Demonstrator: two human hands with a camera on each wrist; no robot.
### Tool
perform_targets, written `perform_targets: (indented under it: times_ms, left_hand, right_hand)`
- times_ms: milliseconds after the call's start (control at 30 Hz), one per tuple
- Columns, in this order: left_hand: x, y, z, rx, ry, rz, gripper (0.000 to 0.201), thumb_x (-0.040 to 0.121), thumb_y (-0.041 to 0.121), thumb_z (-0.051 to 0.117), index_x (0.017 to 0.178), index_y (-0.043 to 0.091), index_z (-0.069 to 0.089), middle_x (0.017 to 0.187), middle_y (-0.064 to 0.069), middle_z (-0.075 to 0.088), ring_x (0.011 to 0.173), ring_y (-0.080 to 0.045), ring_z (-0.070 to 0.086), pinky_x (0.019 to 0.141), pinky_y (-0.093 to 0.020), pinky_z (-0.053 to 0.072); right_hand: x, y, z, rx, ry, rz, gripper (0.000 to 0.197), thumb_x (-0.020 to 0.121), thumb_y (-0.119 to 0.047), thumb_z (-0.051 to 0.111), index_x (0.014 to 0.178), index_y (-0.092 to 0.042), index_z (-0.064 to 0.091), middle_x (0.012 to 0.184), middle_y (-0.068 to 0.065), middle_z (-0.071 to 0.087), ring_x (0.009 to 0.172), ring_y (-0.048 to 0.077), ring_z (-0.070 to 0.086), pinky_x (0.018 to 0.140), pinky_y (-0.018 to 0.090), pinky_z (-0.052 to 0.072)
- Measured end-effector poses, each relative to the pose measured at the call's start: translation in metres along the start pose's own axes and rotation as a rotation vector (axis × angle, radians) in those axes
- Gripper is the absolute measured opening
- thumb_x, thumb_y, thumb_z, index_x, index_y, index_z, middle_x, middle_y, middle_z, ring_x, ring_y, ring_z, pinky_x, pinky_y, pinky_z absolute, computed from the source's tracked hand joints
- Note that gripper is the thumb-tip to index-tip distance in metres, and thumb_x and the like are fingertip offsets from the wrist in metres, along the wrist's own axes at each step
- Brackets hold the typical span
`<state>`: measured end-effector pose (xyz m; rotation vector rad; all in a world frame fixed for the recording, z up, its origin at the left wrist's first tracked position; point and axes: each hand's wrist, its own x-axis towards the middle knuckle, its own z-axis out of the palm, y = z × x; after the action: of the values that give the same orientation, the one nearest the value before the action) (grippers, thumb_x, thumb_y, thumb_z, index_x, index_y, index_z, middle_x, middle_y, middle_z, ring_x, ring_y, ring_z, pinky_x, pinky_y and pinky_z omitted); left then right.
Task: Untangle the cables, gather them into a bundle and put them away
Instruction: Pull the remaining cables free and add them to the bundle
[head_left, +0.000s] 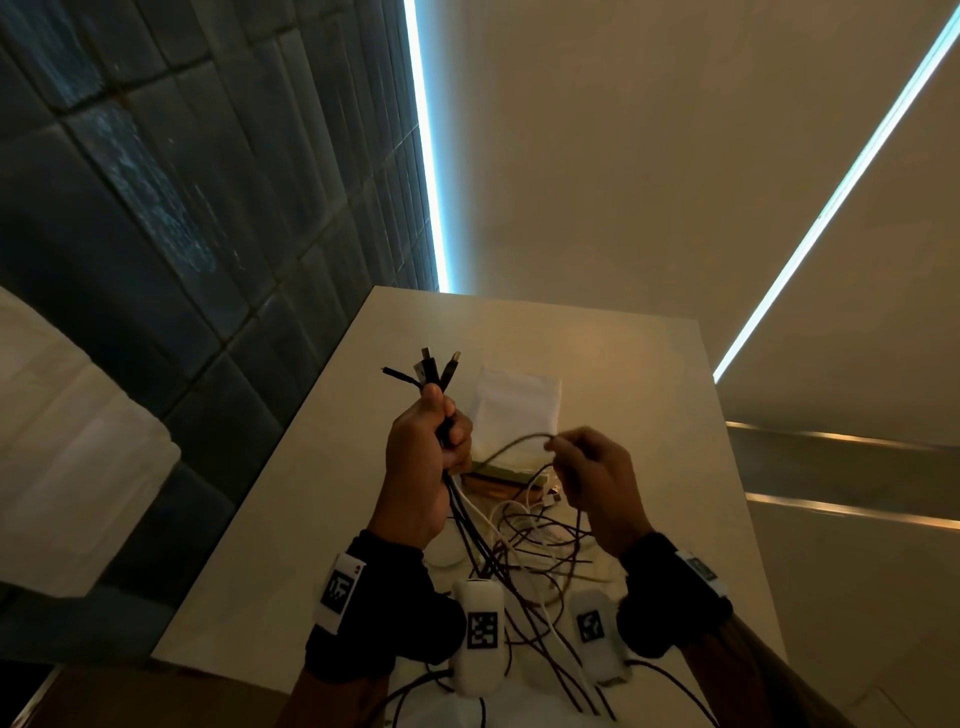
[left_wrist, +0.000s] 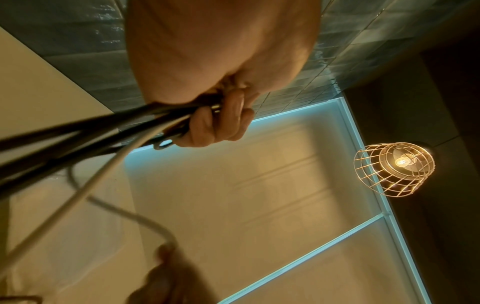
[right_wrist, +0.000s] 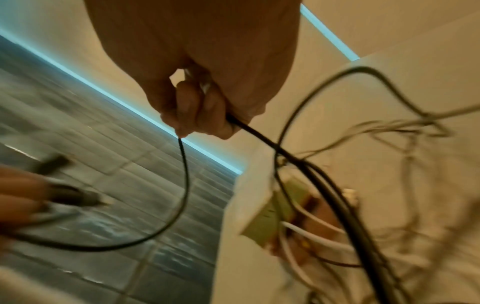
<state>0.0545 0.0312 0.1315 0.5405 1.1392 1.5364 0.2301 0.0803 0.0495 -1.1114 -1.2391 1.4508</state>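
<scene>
Partway, by my judgement. Left hand keeps a closed grip on several cables just below their plugs, which fan out above the fist. Right hand pinches one thin dark cable, looped between the hands. Remaining lengths, slim round black and white cord, lie snarled on the smooth pale tabletop. Bundling and stowing not yet done.

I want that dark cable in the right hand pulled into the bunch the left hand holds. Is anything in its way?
Yes. The dark cable pinched by the right hand runs down into the tangle of cables on the table, crossing white and dark strands.
</scene>
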Motion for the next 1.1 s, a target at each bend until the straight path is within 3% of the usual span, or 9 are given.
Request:
perform_targets:
  times_ms: [200,300,367,400,500,600,833,967,1100]
  left_hand:
    - [-0.005,-0.001,0.008,0.036,0.017,-0.070,0.035,0.104,0.032,0.030,0.077,0.015,0.043,0.069,-0.011,0.069,0.057,-0.019,0.054,0.050,-0.027,0.038]
    - [-0.011,0.002,0.011,-0.076,-0.080,-0.096,0.038,0.103,0.036,0.030,0.078,0.014,0.047,0.079,-0.012,0.072,0.071,-0.024,0.068,0.065,-0.033,0.053]
    - [-0.014,0.007,0.009,-0.211,-0.149,-0.068,0.037,0.102,0.036,0.032,0.077,0.015,0.047,0.078,-0.012,0.069,0.069,-0.024,0.065,0.070,-0.036,0.052]
    - [-0.014,0.009,0.007,-0.263,-0.176,-0.040,0.036,0.101,0.036,0.032,0.076,0.015,0.047,0.075,-0.010,0.066,0.063,-0.022,0.059,0.067,-0.034,0.049]
    - [-0.012,0.010,0.005,-0.264,-0.225,0.033,0.036,0.101,0.035,0.032,0.074,0.017,0.045,0.069,-0.003,0.055,0.047,-0.012,0.037,0.052,-0.025,0.033]
    - [-0.013,0.001,0.008,-0.184,-0.221,0.083,0.034,0.100,0.034,0.034,0.072,0.016,0.042,0.063,0.001,0.042,0.046,-0.009,0.025,0.049,-0.026,0.022]
    - [-0.006,0.006,-0.003,-0.204,-0.163,0.119,0.038,0.103,0.031,0.031,0.070,0.017,0.042,0.059,0.005,0.029,0.043,-0.007,0.023,0.044,-0.022,0.024]
    - [-0.007,0.003,-0.004,-0.187,-0.134,0.108,0.037,0.103,0.031,0.031,0.071,0.016,0.041,0.057,0.005,0.030,0.043,-0.007,0.023,0.043,-0.022,0.023]
    - [-0.005,0.004,-0.004,-0.189,-0.126,0.109,0.037,0.103,0.031,0.031,0.071,0.016,0.040,0.057,0.005,0.029,0.043,-0.007,0.023,0.043,-0.022,0.024]
  right_hand:
    - [-0.024,-0.066,0.026,0.170,-0.261,-0.198,0.010,0.092,0.005,0.052,0.092,0.015,0.055,0.060,-0.001,0.054,0.048,0.006,0.044,0.046,0.015,0.037]
    - [-0.031,-0.067,0.032,0.142,-0.397,-0.164,0.008,0.090,0.007,0.055,0.087,0.005,0.062,0.064,-0.005,0.063,0.051,0.009,0.051,0.053,0.021,0.044]
    - [-0.031,-0.057,0.031,0.079,-0.432,-0.119,0.008,0.087,-0.003,0.063,0.083,-0.006,0.069,0.070,0.009,0.062,0.061,0.021,0.053,0.061,0.031,0.043]
    - [-0.030,-0.051,0.027,0.060,-0.437,-0.087,0.006,0.086,-0.005,0.064,0.083,-0.006,0.070,0.070,0.011,0.062,0.061,0.021,0.053,0.062,0.029,0.042]
    - [-0.028,-0.032,0.019,0.025,-0.429,-0.022,0.009,0.090,0.000,0.060,0.089,0.003,0.068,0.061,-0.001,0.059,0.051,0.008,0.048,0.049,0.015,0.037]
    - [-0.023,-0.015,0.019,0.020,-0.433,-0.011,0.013,0.093,0.001,0.055,0.090,0.006,0.067,0.060,0.002,0.053,0.049,0.008,0.045,0.049,0.014,0.036]
    - [-0.004,0.053,0.002,-0.108,-0.350,-0.013,0.026,0.095,-0.008,0.055,0.070,-0.007,0.064,0.055,-0.005,0.047,0.048,0.008,0.037,0.048,0.018,0.031]
    - [-0.005,0.081,-0.011,-0.167,-0.318,0.041,0.030,0.098,-0.009,0.052,0.076,0.009,0.061,0.054,-0.009,0.044,0.046,0.008,0.033,0.047,0.019,0.027]
    - [-0.004,0.085,-0.010,-0.207,-0.301,0.078,0.031,0.100,-0.008,0.046,0.077,0.005,0.062,0.049,-0.011,0.045,0.045,0.005,0.032,0.047,0.017,0.026]
